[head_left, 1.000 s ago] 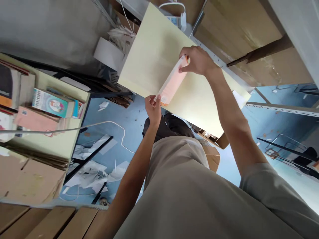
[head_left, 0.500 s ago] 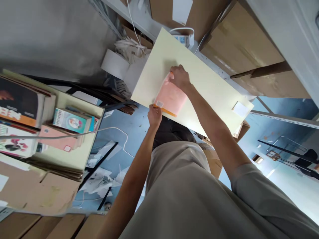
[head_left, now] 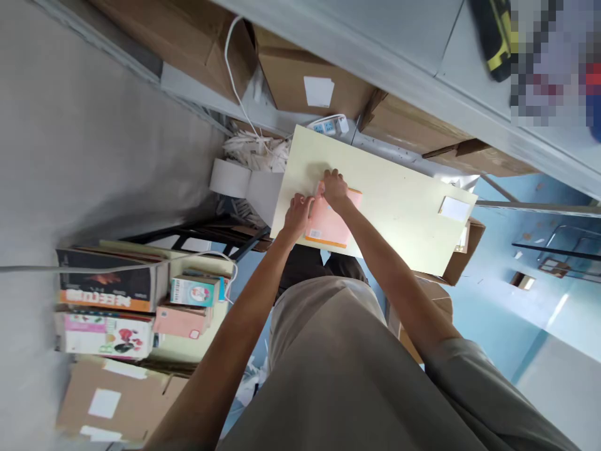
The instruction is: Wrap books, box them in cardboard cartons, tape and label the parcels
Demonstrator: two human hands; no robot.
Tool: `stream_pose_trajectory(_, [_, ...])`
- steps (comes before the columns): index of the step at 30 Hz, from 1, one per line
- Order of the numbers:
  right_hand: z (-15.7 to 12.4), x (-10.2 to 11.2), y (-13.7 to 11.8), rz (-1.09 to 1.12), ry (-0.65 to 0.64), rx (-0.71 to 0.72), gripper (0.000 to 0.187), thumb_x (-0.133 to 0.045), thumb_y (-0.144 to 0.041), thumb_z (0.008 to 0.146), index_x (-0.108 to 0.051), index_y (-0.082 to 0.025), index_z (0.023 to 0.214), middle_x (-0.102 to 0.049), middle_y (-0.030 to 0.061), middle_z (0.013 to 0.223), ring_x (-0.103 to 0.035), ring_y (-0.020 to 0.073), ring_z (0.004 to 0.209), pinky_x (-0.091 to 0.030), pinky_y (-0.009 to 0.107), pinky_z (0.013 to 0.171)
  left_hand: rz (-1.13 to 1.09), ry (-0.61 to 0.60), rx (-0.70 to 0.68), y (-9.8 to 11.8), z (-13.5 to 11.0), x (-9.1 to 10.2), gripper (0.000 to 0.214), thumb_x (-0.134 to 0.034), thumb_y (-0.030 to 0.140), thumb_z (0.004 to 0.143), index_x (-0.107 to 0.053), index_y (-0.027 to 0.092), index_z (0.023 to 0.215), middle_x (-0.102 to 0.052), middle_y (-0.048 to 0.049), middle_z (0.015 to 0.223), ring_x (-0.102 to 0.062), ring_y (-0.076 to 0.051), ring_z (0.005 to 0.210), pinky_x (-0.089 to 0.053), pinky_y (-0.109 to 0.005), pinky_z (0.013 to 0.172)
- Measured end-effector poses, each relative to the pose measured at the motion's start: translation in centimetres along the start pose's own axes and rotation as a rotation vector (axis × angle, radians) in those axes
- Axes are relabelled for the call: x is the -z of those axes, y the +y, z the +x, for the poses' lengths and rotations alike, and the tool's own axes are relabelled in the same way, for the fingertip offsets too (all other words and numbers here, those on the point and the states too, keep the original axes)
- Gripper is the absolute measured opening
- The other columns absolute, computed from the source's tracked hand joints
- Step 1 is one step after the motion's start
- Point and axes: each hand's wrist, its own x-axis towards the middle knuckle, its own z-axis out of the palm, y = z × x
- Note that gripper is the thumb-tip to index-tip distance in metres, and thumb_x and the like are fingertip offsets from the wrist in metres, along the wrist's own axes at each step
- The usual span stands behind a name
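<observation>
A thin pink book point(head_left: 331, 222) with orange edges and a small white label lies flat on the pale cream tabletop point(head_left: 394, 213). My right hand point(head_left: 335, 188) is closed at its upper left corner, fingers bent down onto the cover. Against the book's left edge, my left hand point(head_left: 298, 214) has its fingers curled and pinching at the side. The fingertips of both hands are partly hidden, and they are close together. Whether the book has a clear wrapper around it I cannot tell.
A white card point(head_left: 454, 208) lies at the table's right end. A power strip point(head_left: 325, 128) and cardboard boxes point(head_left: 310, 75) stand behind. Left are stacked books point(head_left: 113, 282), a white roll point(head_left: 230, 178) and a hanging cable point(head_left: 141, 266). A shelf edge point(head_left: 399, 75) crosses above.
My left hand has moved from the book's lower left corner up along its left edge, nearer my right hand. My right hand stays at the upper corner. The camera view has shifted.
</observation>
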Motion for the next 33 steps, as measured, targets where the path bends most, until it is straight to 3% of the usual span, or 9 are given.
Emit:
stream_pose_trajectory(6, [-5.2, 0.4, -1.1, 0.218, 0.093, -0.069, 0.06, -0.064, -0.004, 0.098, -0.062, -0.014, 0.157, -0.06, 0.0327, 0.168, -0.059, 0.0439, 0.155, -0.06, 0.061, 0.126, 0.133, -0.08, -0.107, 0.8, -0.5, 2.8, 0.064, -0.071, 0.001, 0.086, -0.065, 0.019, 0.147, -0.07, -0.0227, 0.14, -0.065, -0.042, 0.144, -0.058, -0.055, 0.123])
stream_pose_trajectory(11, [-11.3, 2.4, 0.1, 0.357, 0.322, -0.014, 0.044, -0.066, -0.023, 0.107, -0.068, -0.03, 0.15, -0.065, 0.0182, 0.166, -0.064, 0.0379, 0.157, -0.06, 0.057, 0.131, 0.338, -0.085, -0.114, 5.3, 0.4, 7.1, 0.062, -0.061, 0.005, 0.097, -0.062, 0.019, 0.158, -0.073, -0.0257, 0.142, -0.074, -0.041, 0.132, -0.065, -0.051, 0.108])
stream_pose_trajectory(14, [-14.2, 8.2, 1.8, 0.381, 0.627, 0.06, 0.038, -0.061, -0.036, 0.113, -0.07, -0.032, 0.149, -0.068, 0.0177, 0.162, -0.067, 0.0389, 0.153, -0.06, 0.057, 0.13, 0.228, 0.112, -0.4, 10.8, 2.2, 11.9, 0.06, -0.058, 0.009, 0.104, -0.061, 0.021, 0.163, -0.073, -0.0207, 0.146, -0.072, -0.037, 0.136, -0.058, -0.05, 0.122])
stream_pose_trajectory(18, [-14.7, 20.2, 3.6, 0.297, 0.957, 0.097, 0.044, -0.05, -0.038, 0.117, -0.065, -0.027, 0.157, -0.065, 0.0191, 0.167, -0.058, 0.039, 0.158, -0.05, 0.06, 0.136, -0.033, 0.496, -0.696, 19.7, 6.3, 19.8, 0.052, -0.056, 0.015, 0.11, -0.064, 0.022, 0.16, -0.072, -0.018, 0.149, -0.067, -0.038, 0.143, -0.051, -0.054, 0.132])
stream_pose_trajectory(21, [-12.4, 27.7, 4.4, 0.209, 0.978, 0.04, 0.044, -0.053, -0.038, 0.115, -0.065, -0.023, 0.155, -0.067, 0.0201, 0.164, -0.058, 0.041, 0.152, -0.049, 0.061, 0.132, -0.162, 0.584, -0.795, 24.9, 9.4, 24.5, 0.047, -0.064, 0.015, 0.107, -0.068, 0.022, 0.153, -0.072, -0.0161, 0.145, -0.066, -0.039, 0.145, -0.048, -0.057, 0.135])
stream_pose_trajectory(24, [-9.6, 31.7, 4.6, 0.136, 0.861, -0.045, 0.045, -0.057, -0.042, 0.114, -0.068, -0.018, 0.15, -0.074, 0.0243, 0.151, -0.06, 0.0434, 0.144, -0.051, 0.06, 0.126, -0.23, 0.597, -0.805, 27.7, 10.7, 26.9, 0.04, -0.068, 0.016, 0.105, -0.071, 0.022, 0.145, -0.072, -0.0154, 0.144, -0.065, -0.04, 0.145, -0.048, -0.058, 0.136])
stream_pose_trajectory(28, [-8.7, 32.7, 4.5, 0.107, 0.788, -0.104, 0.043, -0.058, -0.04, 0.113, -0.069, -0.019, 0.149, -0.076, 0.0238, 0.147, -0.063, 0.0424, 0.141, -0.05, 0.065, 0.126, -0.321, 0.588, -0.77, 26.5, 9.0, 26.5, 0.038, -0.07, 0.016, 0.105, -0.073, 0.022, 0.142, -0.073, -0.0149, 0.142, -0.064, -0.038, 0.149, -0.046, -0.058, 0.137])
stream_pose_trajectory(31, [-11.1, 30.5, 4.4, 0.133, 0.819, -0.107, 0.039, -0.065, -0.033, 0.108, -0.07, -0.028, 0.146, -0.077, 0.0169, 0.15, -0.064, 0.0386, 0.138, -0.051, 0.062, 0.127, -0.358, 0.541, -0.699, 21.0, 6.5, 23.0, 0.034, -0.065, 0.018, 0.108, -0.074, 0.024, 0.14, -0.074, -0.0119, 0.141, -0.068, -0.034, 0.146, -0.051, -0.054, 0.135])
stream_pose_trajectory(33, [-13.5, 27.4, 4.4, 0.139, 0.904, -0.056, 0.035, -0.054, -0.029, 0.114, -0.073, -0.031, 0.143, -0.078, 0.0108, 0.149, -0.067, 0.0332, 0.142, -0.053, 0.05, 0.129, -0.34, 0.493, -0.59, 15.6, 4.7, 19.3, 0.034, -0.063, 0.017, 0.107, -0.075, 0.026, 0.138, -0.075, -0.0111, 0.141, -0.071, -0.032, 0.143, -0.054, -0.05, 0.133])
